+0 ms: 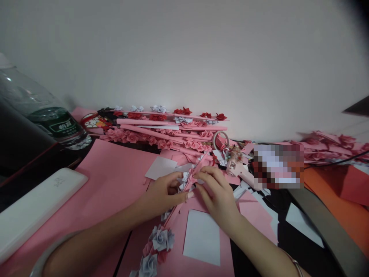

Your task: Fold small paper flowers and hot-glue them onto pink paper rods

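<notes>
A pink paper stem (173, 213) with white and pink folded paper roses (163, 238) along it slants from the lower left up to my hands. My left hand (164, 192) is curled around the stem from the left, thumb and fingers closing on it. From the right, my right hand (215, 188) pinches a small pink paper rose (191, 177) against the stem with its fingertips. Below my right hand, a white paper square (202, 238) lies on a large pink sheet (226, 254).
Finished flower stems (173, 134) lie piled along the wall. A tape roll (220, 141), a pale pink glue gun (242, 175) and paper scraps sit at centre right. On the left are a plastic bottle (65, 125) and a long white case (43, 207). Orange paper (334, 196) lies right.
</notes>
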